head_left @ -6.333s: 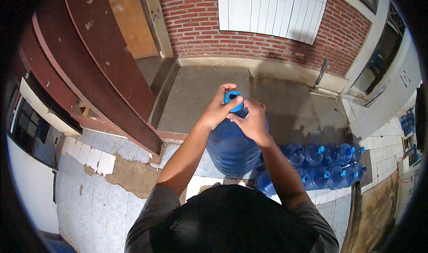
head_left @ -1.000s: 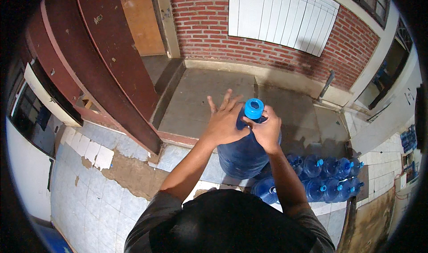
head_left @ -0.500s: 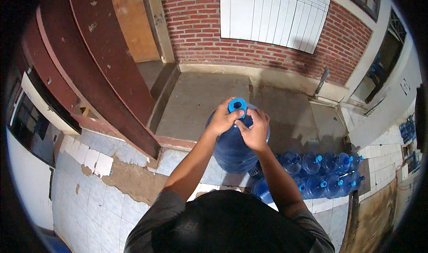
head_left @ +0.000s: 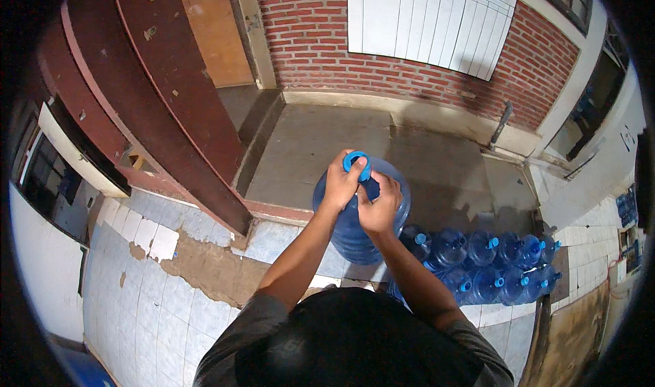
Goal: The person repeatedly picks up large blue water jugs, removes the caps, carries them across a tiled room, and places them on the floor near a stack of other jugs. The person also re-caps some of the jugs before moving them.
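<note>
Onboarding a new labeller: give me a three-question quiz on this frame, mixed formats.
1. True or false: both hands grip the neck of the big blue water jug.
2. Which lies to the person's right on the floor? A) a row of smaller blue bottles B) a red bucket C) a ladder
3. Fill in: the jug's cap is ____ in colour.

Key:
1. True: left hand and right hand are both at the neck.
2. A, the row of bottles.
3. Blue.

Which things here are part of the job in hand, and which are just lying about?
In use:
large blue water jug
its blue cap
left hand, right hand, both at the neck

Lying about:
row of capped blue jugs
brown door
</note>
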`<state>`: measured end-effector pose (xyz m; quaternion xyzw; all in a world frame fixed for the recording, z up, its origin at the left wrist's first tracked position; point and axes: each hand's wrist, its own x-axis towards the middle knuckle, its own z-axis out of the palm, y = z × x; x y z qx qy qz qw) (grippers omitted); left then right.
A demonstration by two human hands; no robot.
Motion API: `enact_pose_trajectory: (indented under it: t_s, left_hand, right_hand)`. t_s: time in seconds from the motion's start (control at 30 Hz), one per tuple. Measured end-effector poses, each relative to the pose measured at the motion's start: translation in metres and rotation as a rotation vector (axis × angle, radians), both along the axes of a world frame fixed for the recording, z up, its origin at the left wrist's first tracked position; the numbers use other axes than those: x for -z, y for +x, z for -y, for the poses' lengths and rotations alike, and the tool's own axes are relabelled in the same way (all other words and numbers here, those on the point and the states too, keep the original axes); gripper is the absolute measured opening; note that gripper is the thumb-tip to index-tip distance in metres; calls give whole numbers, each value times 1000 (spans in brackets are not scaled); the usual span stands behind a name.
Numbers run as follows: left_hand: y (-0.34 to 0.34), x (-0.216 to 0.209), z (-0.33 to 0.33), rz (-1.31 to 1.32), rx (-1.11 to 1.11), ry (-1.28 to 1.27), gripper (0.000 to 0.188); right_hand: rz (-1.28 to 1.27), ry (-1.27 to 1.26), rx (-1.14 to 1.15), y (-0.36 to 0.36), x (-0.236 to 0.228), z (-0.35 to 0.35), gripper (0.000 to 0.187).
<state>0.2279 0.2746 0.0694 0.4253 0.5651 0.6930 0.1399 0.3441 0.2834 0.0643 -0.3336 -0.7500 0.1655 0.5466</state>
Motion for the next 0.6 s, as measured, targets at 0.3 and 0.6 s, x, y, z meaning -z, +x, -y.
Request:
enact_pose_trajectory:
  t_s: [0.3, 0.6]
  left_hand:
    - [-3, 1, 10, 85, 2, 73, 28]
    - [-3, 1, 14, -182, 50, -42, 31]
  right_hand:
    - [205, -176, -318, 4, -13, -21, 14]
    - [-21, -804, -717, 13, 2, -57, 35]
